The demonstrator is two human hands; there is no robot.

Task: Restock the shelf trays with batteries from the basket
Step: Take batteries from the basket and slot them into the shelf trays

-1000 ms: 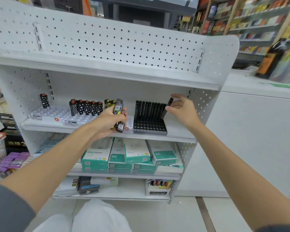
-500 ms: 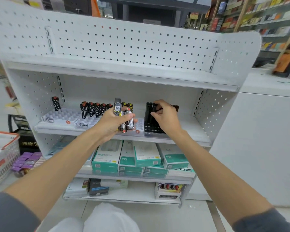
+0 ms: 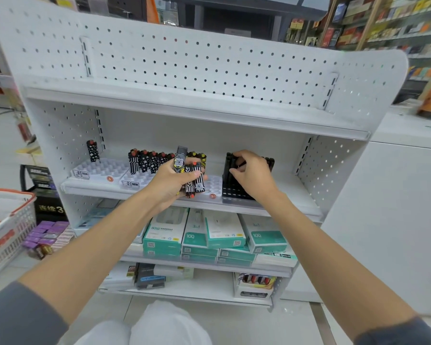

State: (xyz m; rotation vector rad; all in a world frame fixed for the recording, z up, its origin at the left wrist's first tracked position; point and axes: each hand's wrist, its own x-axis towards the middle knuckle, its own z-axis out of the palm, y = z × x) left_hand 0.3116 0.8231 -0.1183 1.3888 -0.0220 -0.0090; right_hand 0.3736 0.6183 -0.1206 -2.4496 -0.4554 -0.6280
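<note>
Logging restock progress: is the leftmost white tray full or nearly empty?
Nearly empty: the tray holds one battery at its back; other visible slots are bare.

A dark grey left sleeve (image 3: 15, 312) and a matching right sleeve (image 3: 393, 332), plain and soft-looking, end near the elbows. From there down to the left hand (image 3: 171, 181) and right hand (image 3: 253, 174) everything is bare. White, loosely creased trousers (image 3: 159, 324) cover the knees.

White perforated shelf unit (image 3: 234, 70). Its middle level carries white moulded trays (image 3: 102, 168) side by side, with a black slotted tray (image 3: 232, 193) to their right. The level below carries stacked teal boxes (image 3: 224, 230).
</note>
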